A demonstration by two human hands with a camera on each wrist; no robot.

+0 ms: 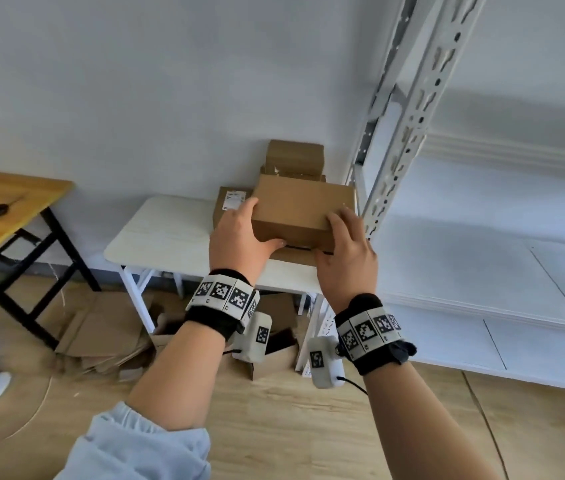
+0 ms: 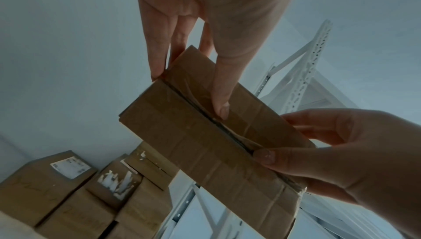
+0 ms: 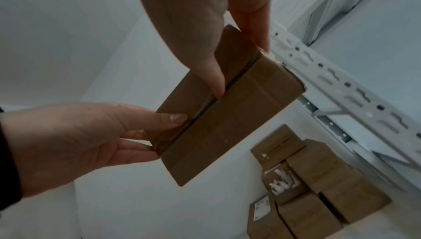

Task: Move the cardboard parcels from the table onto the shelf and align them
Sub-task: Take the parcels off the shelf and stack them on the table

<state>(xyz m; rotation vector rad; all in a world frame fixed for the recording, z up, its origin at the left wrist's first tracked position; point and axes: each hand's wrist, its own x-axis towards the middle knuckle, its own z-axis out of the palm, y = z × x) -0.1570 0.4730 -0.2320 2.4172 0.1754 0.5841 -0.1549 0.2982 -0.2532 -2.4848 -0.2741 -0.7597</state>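
A white table (image 1: 156, 237) stands in the middle of the head view, against the wall. More cardboard boxes (image 1: 296, 157) sit on it at the back; in the right wrist view I count five of them (image 3: 328, 176), pushed close together near the lower right. A white metal shelf (image 1: 482, 271) fills the right side of the head view. Its post with holes (image 1: 409, 109) stands just beside the right end of the held box, between the box and the shelf boards. At the left edge is a wooden table (image 1: 4, 209) with a small dark thing on top; I cannot tell what it is. Flat cardboard pieces (image 1: 101, 334) lie on the floor under the white table.

The person holds one brown parcel (image 1: 300, 211) up in the air, above the white table, in the middle of the frame. Both arms reach forward. The left hand (image 1: 239, 237) grips the left end and the right hand (image 1: 347, 254) grips the right end. In the left wrist view the left thumb (image 2: 222, 88) presses on the taped bottom of the box while the other fingers go round the end. The right hand does the same, thumb under and fingers curled over the end. Each wrist wears one black band with black and white squares (image 1: 222, 292).
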